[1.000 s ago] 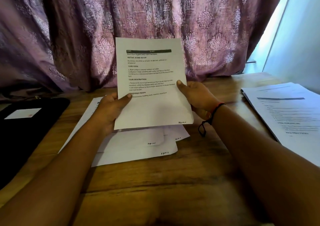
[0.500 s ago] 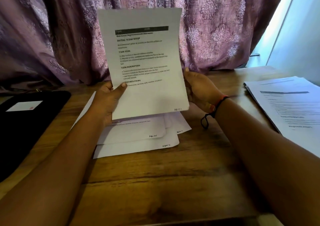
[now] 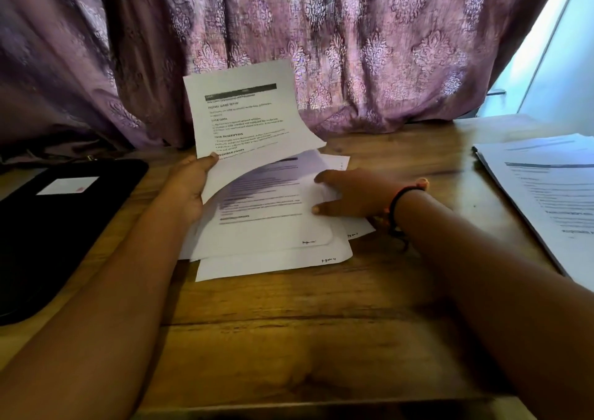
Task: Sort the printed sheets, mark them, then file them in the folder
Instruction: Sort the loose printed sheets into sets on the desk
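Printed sheet (image 3: 250,120) at frame centre: your left hand (image 3: 193,178) pinches it upright, likely for reading; your right hand (image 3: 350,194) rests on the pile (image 3: 266,233), probably steadying it.

Printed sheet (image 3: 250,120) in left hand (image 3: 189,185)

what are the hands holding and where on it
The left hand grips the raised printed sheet at its lower left edge; the right hand touches the sheet pile, grip unclear.
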